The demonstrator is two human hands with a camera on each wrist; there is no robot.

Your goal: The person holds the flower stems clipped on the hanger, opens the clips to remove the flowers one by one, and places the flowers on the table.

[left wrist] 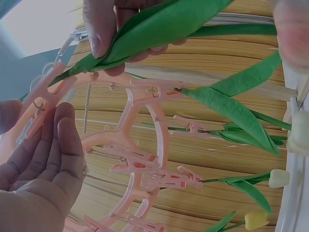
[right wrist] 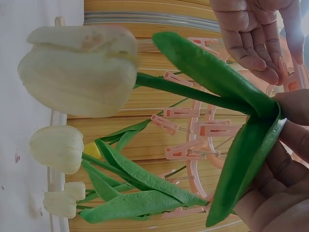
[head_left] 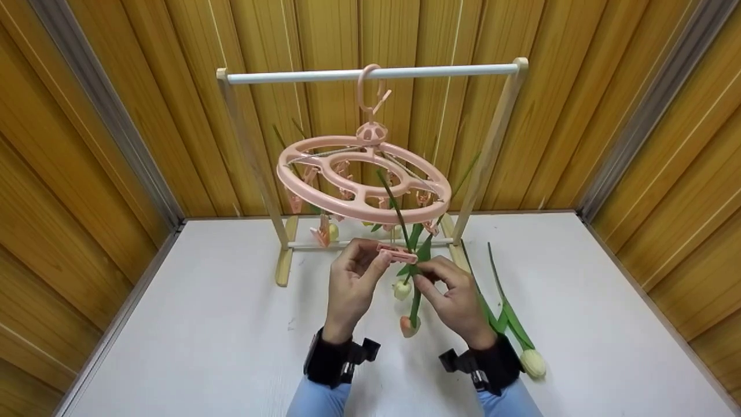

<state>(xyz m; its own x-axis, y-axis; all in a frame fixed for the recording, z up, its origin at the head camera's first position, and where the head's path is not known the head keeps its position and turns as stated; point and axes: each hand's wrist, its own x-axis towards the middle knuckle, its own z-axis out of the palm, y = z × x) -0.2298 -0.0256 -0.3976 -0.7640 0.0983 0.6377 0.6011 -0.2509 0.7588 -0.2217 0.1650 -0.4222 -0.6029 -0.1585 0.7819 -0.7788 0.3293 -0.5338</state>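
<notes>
A pink round clip hanger [head_left: 353, 200] hangs by its hook from the white rod [head_left: 370, 74] of a wooden rack. My left hand [head_left: 379, 255] pinches one of its pink clips [head_left: 397, 253] between thumb and fingers; the same clip [left wrist: 36, 121] shows in the left wrist view. Right beside it, my right hand [head_left: 422, 272] pinches the stem and leaves of an artificial tulip [head_left: 414, 301] that hangs head down. Its green leaves [right wrist: 251, 159] lie in my right fingers, and its pale bud [right wrist: 79, 67] is close to the camera. Its stem end sits at the clip.
Other tulips [left wrist: 270, 179] hang from clips at the hanger's far side. Two more tulips [head_left: 509, 318] lie on the white table [head_left: 202, 336] to my right. The rack's wooden feet [head_left: 283, 263] stand near the back, with wood-panelled walls on three sides.
</notes>
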